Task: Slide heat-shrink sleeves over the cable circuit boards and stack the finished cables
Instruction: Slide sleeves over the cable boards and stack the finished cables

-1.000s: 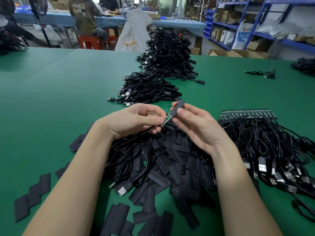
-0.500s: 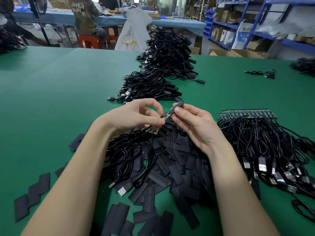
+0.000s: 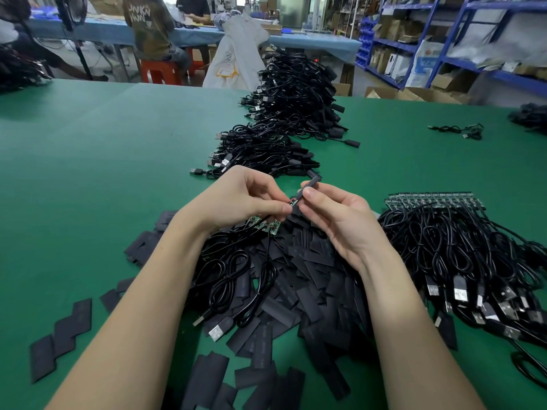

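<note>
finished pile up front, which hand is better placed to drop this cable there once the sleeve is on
Right, probably. The right hand pinches the sleeve, whose tip points toward the finished pile; the left hand holds the wire end behind it.

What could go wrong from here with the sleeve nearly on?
1. The right hand pinches the sleeve only near its lower end, so it could kink or stop short, leaving the red wire joint bare.
2. The left hand pinches the cable right at that joint; pulling may strain it.
3. Spare circuit boards under the left hand could snag in the loose cables.
</note>
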{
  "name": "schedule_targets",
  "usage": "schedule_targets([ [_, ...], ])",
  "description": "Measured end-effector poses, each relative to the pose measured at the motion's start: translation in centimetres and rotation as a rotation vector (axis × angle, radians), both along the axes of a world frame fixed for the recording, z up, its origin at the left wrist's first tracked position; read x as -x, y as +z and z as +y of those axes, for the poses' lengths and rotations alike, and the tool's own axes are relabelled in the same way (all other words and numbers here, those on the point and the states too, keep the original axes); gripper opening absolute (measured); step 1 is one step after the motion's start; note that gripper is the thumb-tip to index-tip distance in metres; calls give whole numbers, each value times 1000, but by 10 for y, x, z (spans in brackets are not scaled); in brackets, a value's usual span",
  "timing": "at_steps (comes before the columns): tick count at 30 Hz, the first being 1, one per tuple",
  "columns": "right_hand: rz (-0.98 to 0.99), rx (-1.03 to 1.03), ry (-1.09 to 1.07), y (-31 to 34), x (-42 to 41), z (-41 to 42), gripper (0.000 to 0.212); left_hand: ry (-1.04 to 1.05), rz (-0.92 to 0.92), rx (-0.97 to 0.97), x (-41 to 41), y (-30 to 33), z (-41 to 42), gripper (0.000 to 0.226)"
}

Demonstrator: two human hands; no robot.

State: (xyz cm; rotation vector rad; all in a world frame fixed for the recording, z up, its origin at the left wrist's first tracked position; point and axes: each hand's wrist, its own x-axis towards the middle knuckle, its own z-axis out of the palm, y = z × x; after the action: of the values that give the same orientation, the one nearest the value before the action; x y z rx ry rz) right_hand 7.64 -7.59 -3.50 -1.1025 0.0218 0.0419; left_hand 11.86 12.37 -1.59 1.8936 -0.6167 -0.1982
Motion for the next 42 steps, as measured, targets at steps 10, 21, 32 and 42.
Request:
schedule_targets([
  [10, 80, -50, -53, 2, 0, -4, 22, 12, -15, 92, 0, -3, -6, 15],
  [21, 86, -74, 3, 3, 2, -6, 34, 4, 13, 115, 1, -2, -3, 12],
  [32, 55, -47, -38, 8, 4, -7, 34, 23, 5, 142, 2, 0, -6, 9],
  [42, 63, -68, -40, 5, 2, -3, 13, 23, -23, 152, 4, 1, -7, 8],
])
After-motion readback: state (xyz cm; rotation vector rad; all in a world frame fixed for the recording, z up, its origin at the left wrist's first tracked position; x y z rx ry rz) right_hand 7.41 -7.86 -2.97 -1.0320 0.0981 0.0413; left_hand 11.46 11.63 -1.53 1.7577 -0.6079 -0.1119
